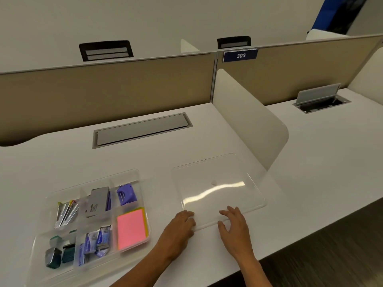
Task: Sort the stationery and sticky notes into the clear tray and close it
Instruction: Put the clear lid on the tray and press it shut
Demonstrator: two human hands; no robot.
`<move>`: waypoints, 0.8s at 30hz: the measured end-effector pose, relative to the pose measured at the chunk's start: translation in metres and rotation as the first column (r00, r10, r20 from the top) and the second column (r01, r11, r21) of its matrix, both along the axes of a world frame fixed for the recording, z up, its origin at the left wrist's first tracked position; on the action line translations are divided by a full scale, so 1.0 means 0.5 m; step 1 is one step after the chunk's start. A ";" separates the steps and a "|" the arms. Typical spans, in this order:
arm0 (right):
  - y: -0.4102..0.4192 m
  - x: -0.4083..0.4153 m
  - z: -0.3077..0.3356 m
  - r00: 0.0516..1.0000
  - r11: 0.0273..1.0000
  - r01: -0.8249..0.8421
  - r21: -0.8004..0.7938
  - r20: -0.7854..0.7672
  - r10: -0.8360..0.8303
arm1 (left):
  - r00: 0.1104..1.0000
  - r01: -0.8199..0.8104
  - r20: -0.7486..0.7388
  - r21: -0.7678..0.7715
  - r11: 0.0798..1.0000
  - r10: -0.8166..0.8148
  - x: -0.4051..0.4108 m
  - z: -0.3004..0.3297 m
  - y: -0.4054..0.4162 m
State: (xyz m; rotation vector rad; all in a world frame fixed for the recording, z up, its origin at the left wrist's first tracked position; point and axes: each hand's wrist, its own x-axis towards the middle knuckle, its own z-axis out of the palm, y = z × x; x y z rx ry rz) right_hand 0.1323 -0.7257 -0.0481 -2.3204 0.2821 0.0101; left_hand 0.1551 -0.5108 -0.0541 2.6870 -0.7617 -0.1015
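Here the white table (207,137) carries the clear tray (132,172) at 8 o'clock, already filled, sticky notes (131,228) in its near-right compartment. The clear lid (217,183) lies flat at 5 o'clock; left hand (182,224) and right hand (234,224), fingers spread, rest on its near edge. Risk: the slick lid may slip or seat askew.

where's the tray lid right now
In the head view the clear lid lies flat on the desk to the right of the clear tray, with both hands at its near edge.
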 end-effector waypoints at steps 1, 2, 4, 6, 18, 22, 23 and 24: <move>-0.002 -0.001 0.001 1.000 1.000 -0.012 0.001 -0.002 0.012 | 1.000 -0.008 0.022 -0.012 1.000 0.009 0.005 0.002 0.002; -0.004 -0.003 0.002 1.000 1.000 -0.023 0.004 -0.001 0.023 | 0.999 -0.010 0.035 -0.006 1.000 0.010 0.009 0.006 0.004; -0.009 -0.004 0.005 0.999 0.999 -0.038 0.012 -0.002 0.038 | 0.998 -0.006 0.066 0.040 0.999 0.003 0.014 0.015 0.001; -0.012 -0.007 0.011 0.999 0.998 -0.035 0.046 -0.002 0.035 | 0.996 -0.002 0.091 0.082 0.997 -0.006 0.014 0.019 -0.003; -0.056 0.029 0.138 0.901 0.957 0.206 0.205 0.341 -0.267 | 0.975 -0.136 0.083 -0.507 0.851 0.205 0.045 0.163 -0.021; -0.082 0.042 0.175 0.786 0.879 0.376 0.293 0.403 -0.470 | 0.966 -0.168 0.032 -0.677 0.717 0.257 0.056 0.240 -0.026; -0.090 0.044 0.179 0.769 0.853 0.399 0.336 0.384 -0.511 | 0.962 -0.191 0.003 -0.705 0.683 0.272 0.059 0.254 -0.025; -0.097 0.044 0.183 0.767 0.826 0.406 0.390 0.347 -0.540 | 0.956 -0.219 -0.027 -0.732 0.646 0.293 0.061 0.266 -0.022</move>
